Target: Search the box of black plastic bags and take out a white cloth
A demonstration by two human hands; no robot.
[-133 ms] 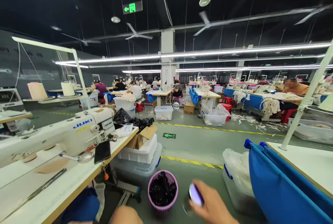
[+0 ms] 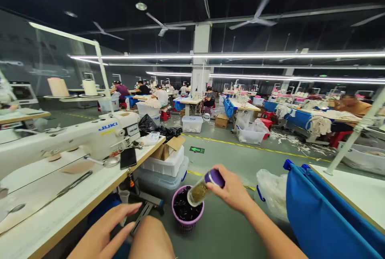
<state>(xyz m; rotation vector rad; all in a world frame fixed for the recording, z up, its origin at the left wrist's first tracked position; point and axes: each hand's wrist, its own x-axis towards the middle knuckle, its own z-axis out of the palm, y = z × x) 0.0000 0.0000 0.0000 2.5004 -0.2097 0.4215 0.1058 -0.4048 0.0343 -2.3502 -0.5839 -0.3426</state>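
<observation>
The right hand (image 2: pixel 231 191) had risen from the bottom edge of the view since the earlier frame, bringing the bottle (image 2: pixel 204 187) up over the floor just beside the purple basket (image 2: pixel 187 211). Its fingers were closed around the purple cap end, and the bottle lay tilted, its base pointing down and left toward the basket of black scraps. The left hand (image 2: pixel 104 233) had come into view too, open with fingers spread, holding nothing, hovering above the knee near the edge of the table (image 2: pixel 72 215). The view itself had swung slightly, so the sewing machine (image 2: pixel 90 138) sat further right. Judging from the lift, the bottle was being brought up for use rather than set down.
</observation>
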